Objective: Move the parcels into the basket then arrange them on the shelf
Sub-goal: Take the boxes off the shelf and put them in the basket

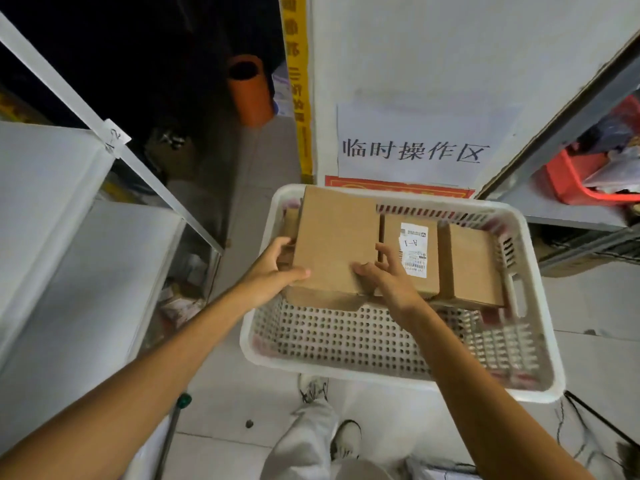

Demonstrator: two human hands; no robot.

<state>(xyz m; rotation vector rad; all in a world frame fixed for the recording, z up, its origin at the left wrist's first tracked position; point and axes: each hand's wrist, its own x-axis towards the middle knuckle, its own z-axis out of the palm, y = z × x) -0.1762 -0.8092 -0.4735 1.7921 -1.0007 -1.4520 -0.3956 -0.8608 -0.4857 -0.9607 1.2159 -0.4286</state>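
A white perforated plastic basket [346,344] sits low in front of me and holds several brown cardboard parcels. The largest plain parcel [334,237] lies tilted over the basket's far left part. My left hand [273,271] grips its left edge with the thumb on its near face. My right hand [384,275] holds its near right corner, thumb on the face and fingers along the right side. To the right stands a parcel with a white label marked A-1 [414,249], and beside that another plain parcel [472,265].
A white metal shelf [59,216] with a tag stands on the left. Another shelf at the right holds a red basket [575,181]. A white wall with a paper sign [415,150] is behind the basket. An orange tube [249,88] stands at the back. My legs and shoes are below.
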